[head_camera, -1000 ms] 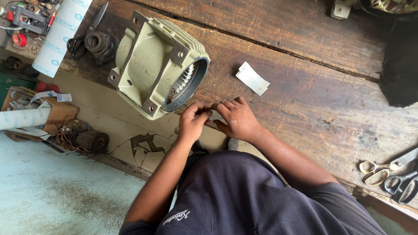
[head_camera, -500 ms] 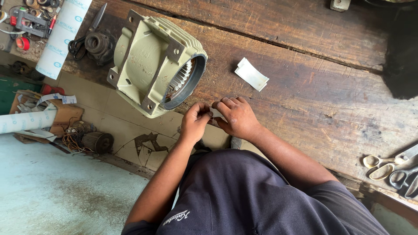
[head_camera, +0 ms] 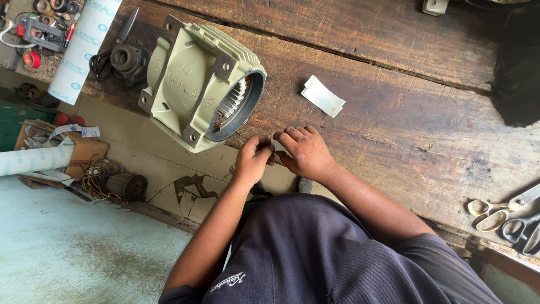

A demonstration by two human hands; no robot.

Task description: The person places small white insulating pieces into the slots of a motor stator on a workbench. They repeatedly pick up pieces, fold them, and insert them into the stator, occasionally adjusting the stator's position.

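Plenty of bare plank on the wooden bench (head_camera: pixel 405 129) to the right of the hands, only a folded white paper slip (head_camera: pixel 322 96) lying there. Left side's blocked by the big green motor housing (head_camera: pixel 197 84), and scissors (head_camera: pixel 506 217) sit well off at the right edge.

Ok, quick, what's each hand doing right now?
Left hand: fingers curled, pinching something small; what it is cannot be told.
Right hand: flat on the wooden bench, fingertips meeting the left.

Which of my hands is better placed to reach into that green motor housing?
Probably the left hand: it sits just below the motor housing and its open end, while the right hand lies farther along the bench.
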